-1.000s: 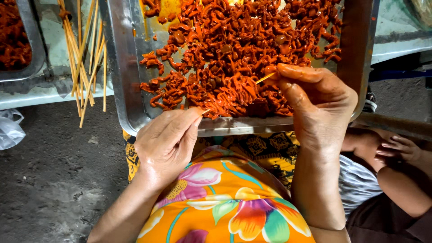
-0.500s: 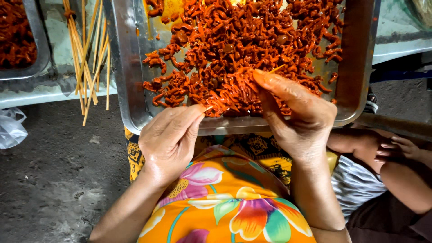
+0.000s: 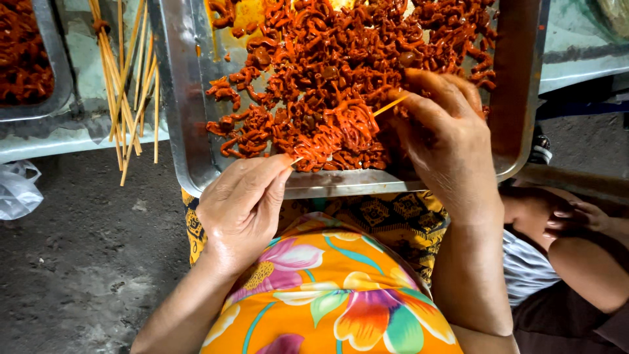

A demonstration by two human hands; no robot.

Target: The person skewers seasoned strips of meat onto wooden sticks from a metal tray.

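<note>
A thin bamboo skewer (image 3: pixel 386 107) threaded with red marinated meat strips (image 3: pixel 331 134) lies across the near edge of a metal tray (image 3: pixel 180 111). My left hand (image 3: pixel 242 206) pinches the skewer's near end at the tray's front rim. Over the tray's right part, my right hand (image 3: pixel 445 134) grips the meat at the skewer's far end, where the bare tip pokes out past the fingers. Loose red meat pieces (image 3: pixel 341 52) cover most of the tray.
A bundle of bare bamboo skewers (image 3: pixel 128 85) lies left of the tray on a grey table. Another tray of red meat (image 3: pixel 26 59) is at far left. A plastic bag (image 3: pixel 16 190) lies on the concrete floor. Another person's arm and hand (image 3: pixel 576 229) are at right.
My right hand went down onto the meat pile, then drew back right; more skewer tip shows past its fingers. My left hand stayed at the tray's front rim.
</note>
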